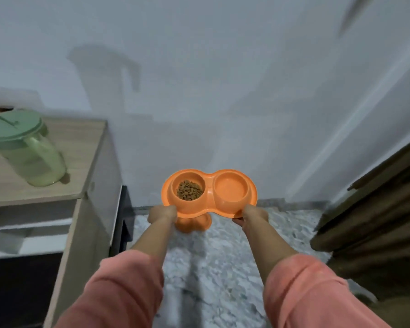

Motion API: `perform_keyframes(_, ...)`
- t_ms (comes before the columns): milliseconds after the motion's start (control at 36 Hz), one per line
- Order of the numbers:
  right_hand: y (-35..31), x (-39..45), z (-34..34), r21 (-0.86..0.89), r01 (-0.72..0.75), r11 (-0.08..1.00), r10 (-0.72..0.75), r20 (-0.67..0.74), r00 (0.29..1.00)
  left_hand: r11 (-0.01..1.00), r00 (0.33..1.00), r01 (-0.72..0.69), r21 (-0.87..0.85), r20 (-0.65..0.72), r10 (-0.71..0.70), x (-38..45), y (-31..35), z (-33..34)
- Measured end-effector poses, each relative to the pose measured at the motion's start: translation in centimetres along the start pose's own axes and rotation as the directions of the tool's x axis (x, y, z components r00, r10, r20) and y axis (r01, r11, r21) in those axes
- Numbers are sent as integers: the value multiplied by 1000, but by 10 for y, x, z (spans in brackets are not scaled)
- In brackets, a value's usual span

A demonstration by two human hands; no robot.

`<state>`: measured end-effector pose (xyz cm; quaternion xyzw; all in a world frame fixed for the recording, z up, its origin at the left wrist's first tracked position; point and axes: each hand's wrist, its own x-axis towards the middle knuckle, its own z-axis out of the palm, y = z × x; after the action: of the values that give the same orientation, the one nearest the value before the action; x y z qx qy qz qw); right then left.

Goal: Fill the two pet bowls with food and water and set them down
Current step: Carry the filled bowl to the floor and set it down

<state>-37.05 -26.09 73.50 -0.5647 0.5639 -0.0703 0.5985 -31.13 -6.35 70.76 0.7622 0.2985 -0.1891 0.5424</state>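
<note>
An orange double pet bowl (208,176) hangs in the air above the marble floor, held level by both hands. Its left cup holds brown kibble (189,190). Its right cup (231,189) looks orange inside; whether it holds water I cannot tell. My left hand (162,213) grips the near left rim. My right hand (255,215) grips the near right rim. An orange reflection or a second orange piece (194,224) shows just beneath the bowl.
A wooden cabinet (81,162) stands on the left with a green lidded pitcher (26,147) on top. The white wall (223,91) is straight ahead. A brown curtain (376,221) hangs on the right. Grey marble floor (211,268) lies below.
</note>
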Motion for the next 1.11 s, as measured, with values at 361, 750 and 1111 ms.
perform_keyframes(361, -17, 68, 81, -136, -72, 988, 91, 144, 985, 878, 990, 122, -463, 124, -72, 61, 11, 19)
perform_keyframes(750, -31, 137, 174, -254, -146, 956, 195, 177, 965, 932, 967, 210, -297, -78, -243, 185, 12, 52)
perform_keyframes(1111, 80, 297, 306, -304, -59, 951, 140, 252, 958, 927, 911, 286, -242, -232, -342, 344, -65, 122)
